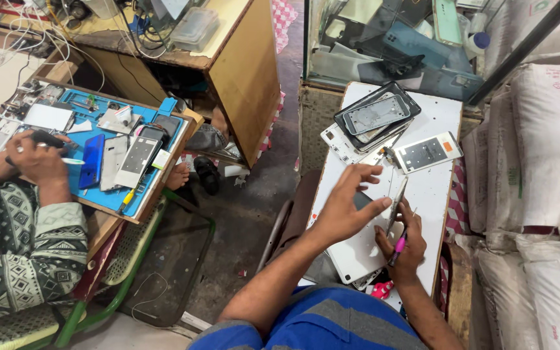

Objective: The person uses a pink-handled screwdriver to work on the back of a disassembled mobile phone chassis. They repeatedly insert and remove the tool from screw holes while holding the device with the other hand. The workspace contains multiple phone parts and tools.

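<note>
Our left hand (pixel 348 207) spreads over a phone (pixel 362 199) on the white table (pixel 432 188); our right hand (pixel 402 249) pinches tweezers (pixel 396 205) and a pink screwdriver (pixel 396 249). Phone frames (pixel 377 115) crowd upper centre.

light: bright, even daylight | shadows: soft, faint | glare: mild on white board (pixel 432 188) | focus: sharp | edges: wide-angle bowing

Head camera looks steeply down — close over the white board (pixel 432 194).

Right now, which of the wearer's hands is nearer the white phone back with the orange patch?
Left. The left hand lies spread just below-left of the white phone back; the right hand, holding a pink-handled tool, sits lower.
</note>
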